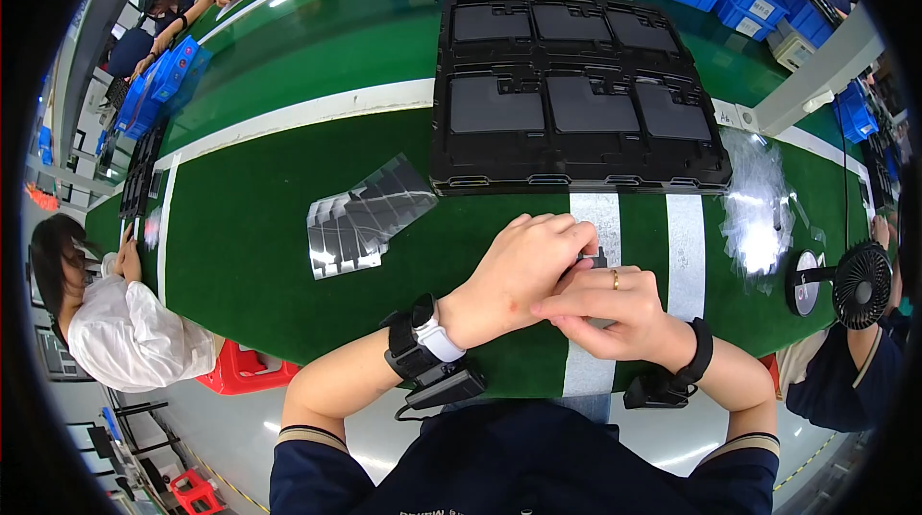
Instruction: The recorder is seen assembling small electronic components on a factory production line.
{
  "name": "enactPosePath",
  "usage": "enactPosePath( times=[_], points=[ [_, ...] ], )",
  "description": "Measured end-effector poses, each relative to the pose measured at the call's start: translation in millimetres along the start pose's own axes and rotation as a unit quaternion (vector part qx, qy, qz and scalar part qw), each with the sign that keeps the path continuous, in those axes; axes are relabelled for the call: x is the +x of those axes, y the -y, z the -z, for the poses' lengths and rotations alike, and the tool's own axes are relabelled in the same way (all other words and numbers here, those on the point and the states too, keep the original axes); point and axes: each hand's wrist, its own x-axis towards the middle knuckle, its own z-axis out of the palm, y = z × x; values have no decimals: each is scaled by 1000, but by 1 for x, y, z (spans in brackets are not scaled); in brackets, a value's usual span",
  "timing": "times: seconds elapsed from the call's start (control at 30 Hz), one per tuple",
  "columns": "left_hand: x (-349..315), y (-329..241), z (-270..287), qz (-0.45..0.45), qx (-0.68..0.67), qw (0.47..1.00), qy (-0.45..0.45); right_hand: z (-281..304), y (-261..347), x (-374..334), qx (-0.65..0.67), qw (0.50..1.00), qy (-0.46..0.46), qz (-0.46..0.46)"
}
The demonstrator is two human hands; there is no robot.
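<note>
The dark piece (599, 256) is at the left hand's (523, 270) fingertips, on its right side, over a white band (594, 213) near the middle of the counter's (230, 275) near edge. It lies just beyond the right hand (615, 309), but the left hand is nearer. Its long axis is hidden. The left fingers curl in around it; whether they clamp it, I cannot tell. The right thumb and forefinger come close together beside the left hand, any grip unclear. The tray (581, 181) sits farther off, toward the far edge.
</note>
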Motion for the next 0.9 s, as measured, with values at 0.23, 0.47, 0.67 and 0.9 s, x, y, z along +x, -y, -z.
enactPosePath(
  times=[0.23, 0.47, 0.67, 0.9],
  points=[
    [1, 0, 0, -6, 10, 1000, 0, -1, -1, -1, -25, 1000, -8, 7],
    [0, 0, 0, -1, 10, 1000, 4, -1, -1, -2, -37, 999, -26, 14],
    [-1, -1, 0, -14, 0, 1000, -1, -2, 2, 0, -71, 997, -23, 11],
    [-2, 0, -1, -14, 37, 999, -4, -2, 3, 0, -78, 996, -27, 39]
  ],
)
